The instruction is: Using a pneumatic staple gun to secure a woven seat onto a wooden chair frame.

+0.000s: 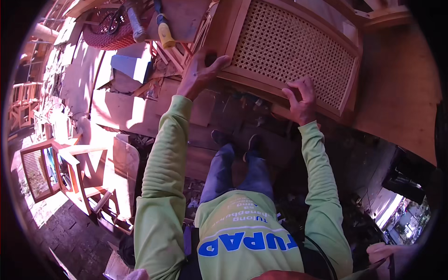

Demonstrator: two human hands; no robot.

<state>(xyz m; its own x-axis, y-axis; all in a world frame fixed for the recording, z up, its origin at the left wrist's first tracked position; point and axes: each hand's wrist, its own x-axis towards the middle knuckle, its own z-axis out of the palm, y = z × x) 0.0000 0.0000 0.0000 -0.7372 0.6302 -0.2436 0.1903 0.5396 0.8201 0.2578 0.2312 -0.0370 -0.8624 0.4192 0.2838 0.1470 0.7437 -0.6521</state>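
A wooden chair frame with a woven cane panel [294,49] lies in front of me on the bench. At the frame's lower left corner is my left hand [198,77], its thumb stretched along the wood and its other fingers round the side, partly hidden. My right hand [304,100] is at the near rail [252,80] of the frame, below the cane. Its fingers are curled in with the thumb close to them; whatever is between them is too small to make out.
Up left are a yellow-handled tool [165,35], a hammer-like tool [134,23] and a red woven basket [100,35]. A blue box-like piece [130,67] lies among wood scraps. Wooden chair frames [74,168] stand at the left. A broad wooden board [396,84] is at the right.
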